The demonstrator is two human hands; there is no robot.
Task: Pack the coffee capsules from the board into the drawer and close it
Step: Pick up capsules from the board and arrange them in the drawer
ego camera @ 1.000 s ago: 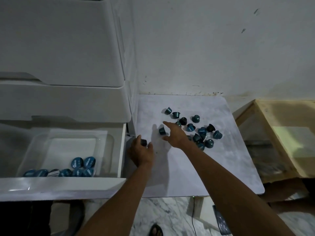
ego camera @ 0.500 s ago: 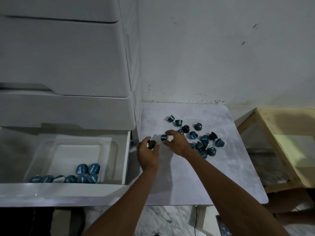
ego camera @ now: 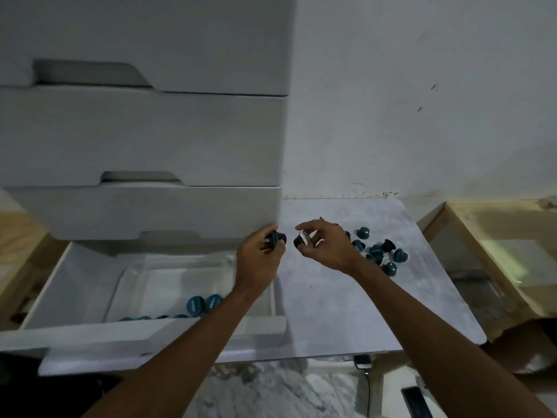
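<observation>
Nearby, hands [ego camera: 289, 251] pinching capsules — loose capsules [ego camera: 376, 251] behind, drawer [ego camera: 75, 282] open

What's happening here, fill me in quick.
A person is moving coffee capsules off the board into the open drawer. The left hand holds one capsule by the drawer unit's corner; the right hand pinches another above the board. A cluster of capsules sits on the board, and a few lie in the clear tray inside the drawer.

head cam: one view only — you look forward and down | near your hands [ego camera: 289, 251] | faces wall [ego camera: 422, 101], open drawer [ego camera: 75, 285] at left
</observation>
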